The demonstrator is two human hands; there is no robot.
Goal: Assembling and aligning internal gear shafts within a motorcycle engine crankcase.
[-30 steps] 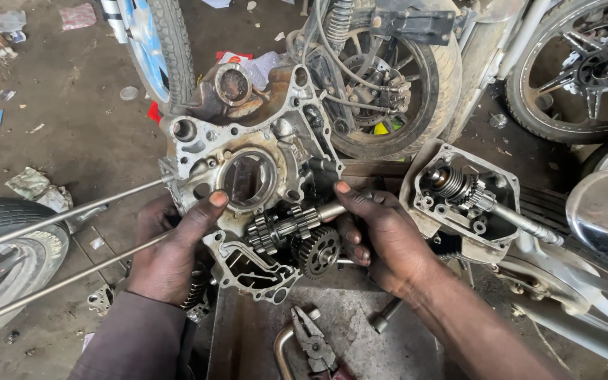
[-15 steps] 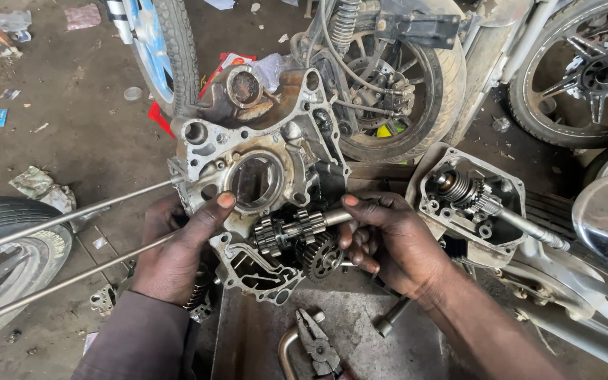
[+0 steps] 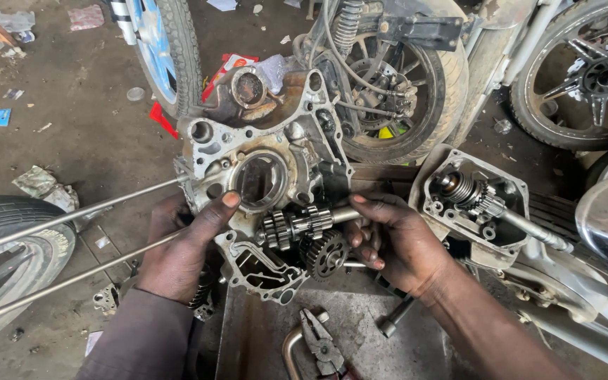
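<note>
A greasy grey engine crankcase half (image 3: 262, 169) stands on edge in the middle of the view. My left hand (image 3: 181, 250) grips its left side, thumb resting by the large round bore. A gear shaft with several gears (image 3: 297, 226) lies across the case's lower part, above a larger gear (image 3: 326, 255). My right hand (image 3: 395, 243) holds the shaft's right end, fingers curled under it.
Another case cover with a gear cluster and shaft (image 3: 476, 200) lies at the right. Pliers (image 3: 321, 345) rest on a metal plate (image 3: 388, 352) below. Two long studs (image 3: 72, 214) stretch left. A tyre (image 3: 8, 246) at the left, motorcycle wheels (image 3: 402, 84) behind.
The view has shifted slightly. My right hand has slid a little right along the shaft end; my left hand keeps its hold on the crankcase.
</note>
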